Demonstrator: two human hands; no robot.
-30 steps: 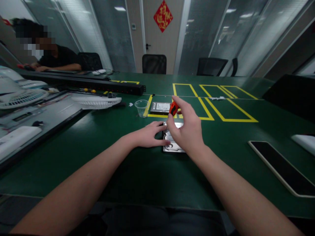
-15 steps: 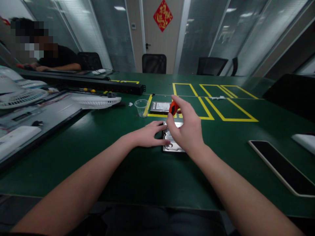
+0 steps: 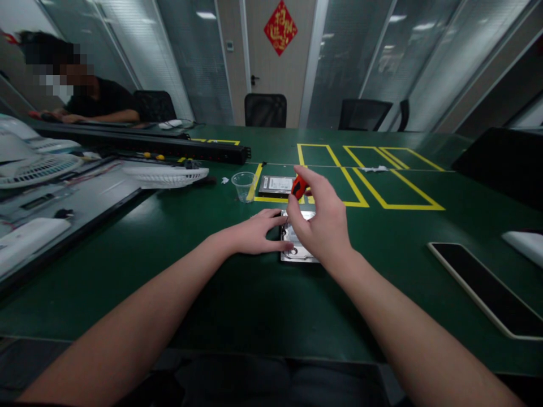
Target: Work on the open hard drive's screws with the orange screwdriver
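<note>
A silver hard drive [image 3: 302, 252] lies flat on the green table in front of me, partly covered by both hands. My left hand [image 3: 259, 233] grips its left side, with the thumb on the drive's face and the fingers along the far edge. Above the drive, my right hand [image 3: 320, 212] pinches the red and black handle of a screwdriver [image 3: 299, 186], held upright. The screwdriver's tip is hidden behind my fingers. Just beyond lies a second hard drive [image 3: 276, 185] with a white label, and a clear plastic cup [image 3: 244, 187] stands to its left.
Yellow tape outlines [image 3: 407, 206] mark the table [image 3: 237, 305]. A phone [image 3: 487, 288] lies at the right. Fan parts [image 3: 169, 176], a large panel [image 3: 85, 195] and a long black bar [image 3: 169, 148] occupy the left. Another person [image 3: 102, 102] sits at the far left.
The screwdriver handle looks slightly turned between my right fingers. My left hand and the hard drive have stayed in place.
</note>
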